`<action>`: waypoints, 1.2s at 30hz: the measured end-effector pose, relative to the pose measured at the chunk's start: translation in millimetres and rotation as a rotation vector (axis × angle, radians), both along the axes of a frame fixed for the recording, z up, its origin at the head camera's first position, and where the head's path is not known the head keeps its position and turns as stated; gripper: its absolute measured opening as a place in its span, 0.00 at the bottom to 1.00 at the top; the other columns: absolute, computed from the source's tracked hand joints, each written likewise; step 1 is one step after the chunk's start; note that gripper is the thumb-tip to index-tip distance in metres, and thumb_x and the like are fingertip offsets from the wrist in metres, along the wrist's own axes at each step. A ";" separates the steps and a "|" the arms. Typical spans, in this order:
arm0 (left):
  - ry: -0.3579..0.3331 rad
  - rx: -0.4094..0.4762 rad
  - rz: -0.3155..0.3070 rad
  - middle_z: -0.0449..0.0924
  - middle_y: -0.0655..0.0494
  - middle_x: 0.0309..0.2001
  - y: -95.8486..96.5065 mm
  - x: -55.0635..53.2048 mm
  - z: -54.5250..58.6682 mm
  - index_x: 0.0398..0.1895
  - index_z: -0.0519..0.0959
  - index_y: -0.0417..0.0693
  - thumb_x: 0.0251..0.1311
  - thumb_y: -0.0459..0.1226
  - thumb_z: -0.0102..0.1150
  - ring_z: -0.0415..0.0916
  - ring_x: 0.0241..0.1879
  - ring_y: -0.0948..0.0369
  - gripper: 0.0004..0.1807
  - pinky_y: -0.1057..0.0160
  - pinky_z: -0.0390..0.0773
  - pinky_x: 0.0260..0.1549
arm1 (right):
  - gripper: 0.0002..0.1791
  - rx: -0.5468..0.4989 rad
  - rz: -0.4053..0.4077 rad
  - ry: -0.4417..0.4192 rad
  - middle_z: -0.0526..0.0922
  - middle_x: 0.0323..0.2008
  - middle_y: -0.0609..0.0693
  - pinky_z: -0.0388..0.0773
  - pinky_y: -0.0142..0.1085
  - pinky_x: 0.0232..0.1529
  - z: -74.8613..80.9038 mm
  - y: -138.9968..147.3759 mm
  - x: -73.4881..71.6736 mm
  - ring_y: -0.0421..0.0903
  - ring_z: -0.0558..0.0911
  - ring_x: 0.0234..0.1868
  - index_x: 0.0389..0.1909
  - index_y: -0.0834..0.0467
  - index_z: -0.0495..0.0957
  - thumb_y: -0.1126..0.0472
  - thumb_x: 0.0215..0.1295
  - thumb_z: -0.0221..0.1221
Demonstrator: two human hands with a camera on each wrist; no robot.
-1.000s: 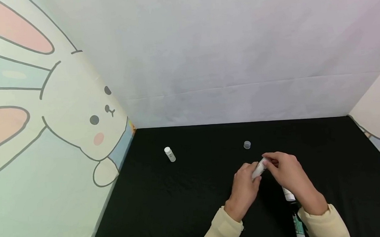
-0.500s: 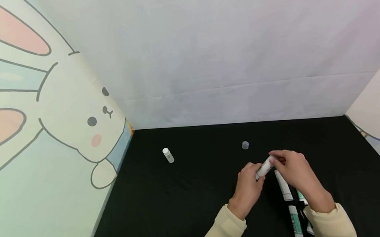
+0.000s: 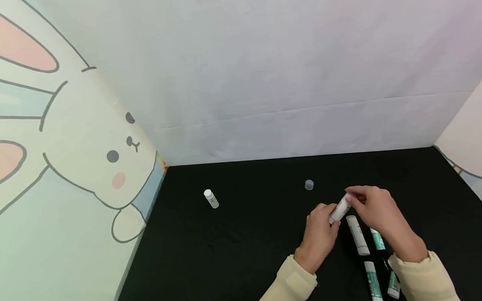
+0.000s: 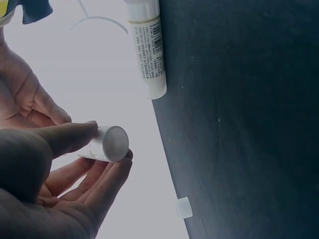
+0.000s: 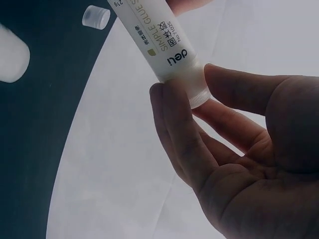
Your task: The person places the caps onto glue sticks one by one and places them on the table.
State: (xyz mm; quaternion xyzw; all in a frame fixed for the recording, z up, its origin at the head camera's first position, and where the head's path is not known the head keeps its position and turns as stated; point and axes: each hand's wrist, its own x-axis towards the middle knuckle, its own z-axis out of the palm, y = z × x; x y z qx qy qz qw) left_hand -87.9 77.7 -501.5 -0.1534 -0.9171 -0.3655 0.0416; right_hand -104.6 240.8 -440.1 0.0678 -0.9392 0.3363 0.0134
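My left hand (image 3: pixel 319 233) and right hand (image 3: pixel 377 209) hold a white glue stick (image 3: pixel 340 209) between them, tilted over the black table. In the left wrist view, the left thumb and fingers grip its barrel, and one round end (image 4: pixel 116 144) faces the camera. Seen from the right wrist, the right thumb and fingers pinch the frosted, ribbed end (image 5: pixel 200 98), below the "deli" print. A small translucent cap (image 3: pixel 309 185) lies on the table beyond the hands. Just right of the left hand lies another white glue stick (image 3: pixel 357 235), larger-looking than the held one.
Green-labelled sticks, one in front (image 3: pixel 373 282) and one beside the right sleeve (image 3: pixel 393 285), lie near the table's front, with a third green-labelled stick (image 3: pixel 377 239) partly behind the right wrist. A small white capped stick (image 3: pixel 211 199) is at far left. A pale wall (image 3: pixel 286 69) backs the black table (image 3: pixel 245 265).
Both hands have shifted right and slightly away with the glue stick still between them. The sticks by the right forearm show more fully now. The camera view has turned slightly.
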 end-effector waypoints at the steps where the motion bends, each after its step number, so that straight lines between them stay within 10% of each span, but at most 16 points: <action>1: -0.002 0.002 -0.002 0.84 0.60 0.49 0.8 -0.8 -0.5 0.61 0.84 0.48 0.64 0.31 0.74 0.82 0.46 0.70 0.22 0.77 0.78 0.45 | 0.18 0.002 0.001 -0.002 0.84 0.53 0.75 0.83 0.47 0.32 -0.1 0.9 -0.8 0.66 0.86 0.45 0.60 0.74 0.80 0.67 0.76 0.60; 36: -0.033 -0.104 -0.026 0.81 0.59 0.48 27.4 -33.3 -19.8 0.64 0.83 0.50 0.63 0.30 0.73 0.82 0.45 0.66 0.25 0.75 0.77 0.43 | 0.17 0.057 -0.019 -0.102 0.82 0.50 0.76 0.83 0.51 0.32 -20.4 16.5 -50.3 0.61 0.85 0.37 0.56 0.78 0.79 0.68 0.77 0.57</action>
